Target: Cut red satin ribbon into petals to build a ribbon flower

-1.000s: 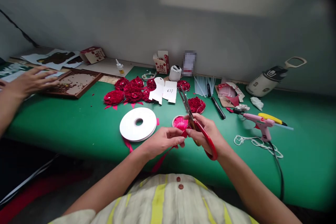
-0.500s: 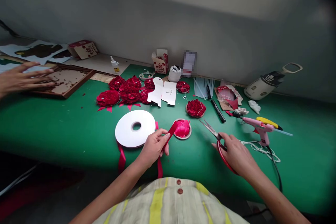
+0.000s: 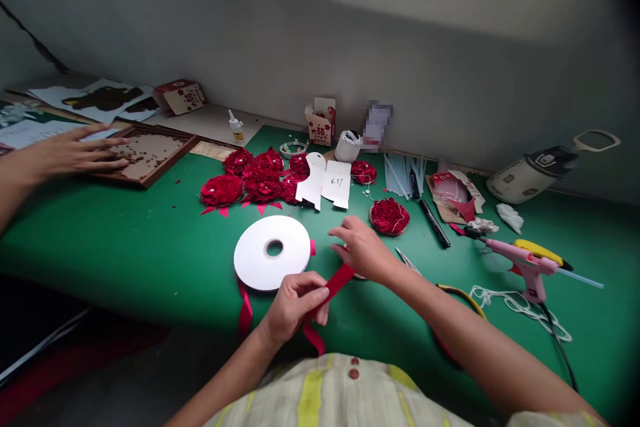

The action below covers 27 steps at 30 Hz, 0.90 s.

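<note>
My left hand (image 3: 300,303) pinches a dark red ribbon (image 3: 341,280) between thumb and fingers. At the ribbon's far end, my right hand (image 3: 361,248) bends its fingers around it, though the fingertips are partly hidden. Under my right hand sits a small round base, almost wholly covered. Scissors (image 3: 409,260) lie on the table, mostly beneath my right forearm. A large white ribbon spool (image 3: 255,257) rests beside my left hand, with pinkish-red ribbon (image 3: 245,310) trailing over the table edge. Beyond my right hand is a red ruffled flower (image 3: 390,217).
Several red fabric flowers (image 3: 263,185) and white cards (image 3: 336,183) lie ahead. To the right are a pink glue gun (image 3: 530,267), a black marker (image 3: 434,223), glue sticks (image 3: 397,177) and a bottle (image 3: 525,177). Another person's hand (image 3: 85,152) works over a wooden tray (image 3: 163,170) at left.
My right hand has let go of the scissors, leaving them on the table, and moved left to the ribbon's end. The view has shifted, so things appear further right.
</note>
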Available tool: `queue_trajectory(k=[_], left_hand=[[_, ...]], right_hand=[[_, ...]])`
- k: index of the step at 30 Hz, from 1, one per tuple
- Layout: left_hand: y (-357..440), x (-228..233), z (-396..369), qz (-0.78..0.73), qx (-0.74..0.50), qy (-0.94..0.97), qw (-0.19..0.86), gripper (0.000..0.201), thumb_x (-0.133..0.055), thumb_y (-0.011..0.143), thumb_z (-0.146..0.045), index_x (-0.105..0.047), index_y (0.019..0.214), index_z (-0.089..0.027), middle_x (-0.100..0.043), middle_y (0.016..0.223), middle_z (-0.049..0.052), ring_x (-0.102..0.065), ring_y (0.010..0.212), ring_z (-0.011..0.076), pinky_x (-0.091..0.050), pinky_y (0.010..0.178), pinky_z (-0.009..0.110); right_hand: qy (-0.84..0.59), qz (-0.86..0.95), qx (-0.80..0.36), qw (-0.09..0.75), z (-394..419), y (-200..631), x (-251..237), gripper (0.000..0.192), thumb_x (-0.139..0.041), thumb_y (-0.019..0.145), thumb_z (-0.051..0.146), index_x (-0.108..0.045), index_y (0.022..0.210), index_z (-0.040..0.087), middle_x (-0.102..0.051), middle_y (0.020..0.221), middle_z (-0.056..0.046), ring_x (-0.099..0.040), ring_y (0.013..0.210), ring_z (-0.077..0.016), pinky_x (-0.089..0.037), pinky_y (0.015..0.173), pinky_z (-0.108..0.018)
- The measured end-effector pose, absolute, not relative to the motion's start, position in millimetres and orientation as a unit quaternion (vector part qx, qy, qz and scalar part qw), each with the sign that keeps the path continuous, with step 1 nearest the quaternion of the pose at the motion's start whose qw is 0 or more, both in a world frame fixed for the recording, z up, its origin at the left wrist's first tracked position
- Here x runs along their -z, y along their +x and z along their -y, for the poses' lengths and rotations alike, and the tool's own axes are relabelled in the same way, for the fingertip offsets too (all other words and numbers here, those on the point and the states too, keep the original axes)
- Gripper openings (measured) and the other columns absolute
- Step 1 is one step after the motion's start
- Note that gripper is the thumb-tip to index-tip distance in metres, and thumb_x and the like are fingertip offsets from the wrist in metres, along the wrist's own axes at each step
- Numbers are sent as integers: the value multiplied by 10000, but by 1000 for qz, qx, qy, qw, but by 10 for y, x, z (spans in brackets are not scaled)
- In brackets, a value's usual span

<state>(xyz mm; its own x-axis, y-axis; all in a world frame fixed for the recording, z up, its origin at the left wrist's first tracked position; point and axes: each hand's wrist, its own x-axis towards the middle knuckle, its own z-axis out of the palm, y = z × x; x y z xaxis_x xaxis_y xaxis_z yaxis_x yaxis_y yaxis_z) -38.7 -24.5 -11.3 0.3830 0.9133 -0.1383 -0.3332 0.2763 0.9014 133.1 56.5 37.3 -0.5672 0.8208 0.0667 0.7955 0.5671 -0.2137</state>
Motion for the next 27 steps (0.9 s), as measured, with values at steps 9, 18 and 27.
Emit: queue_trajectory(k=[9,18,27], left_hand=[[-383,153,195,-335,-483,331,738,150,-579,776,-246,-564,676,-136,-510,411,-17,-487,391,119,-333,441,242],[-365,114,221,-369,-543,306,689,189,-566,761,-276,-526,624,-152,-484,405,-19,-492,403,128,-348,449,256],[-366,152,255,-380,-568,316,658,158,-555,730,-263,-540,614,-156,-470,393,-22,-463,385,120,-324,426,251]], right_hand=[[-414,905,-84,48,-844,777,91,104,-516,784,80,-586,743,146,-548,761,-68,-453,778,-201,-336,622,-280],[-440,893,-80,49,-821,945,65,129,-440,849,102,-562,814,130,-538,798,-88,-441,761,-207,-325,622,-294],[-428,896,-95,68,-765,839,60,105,-526,847,220,-570,765,171,-529,814,-56,-430,815,-199,-319,641,-282]])
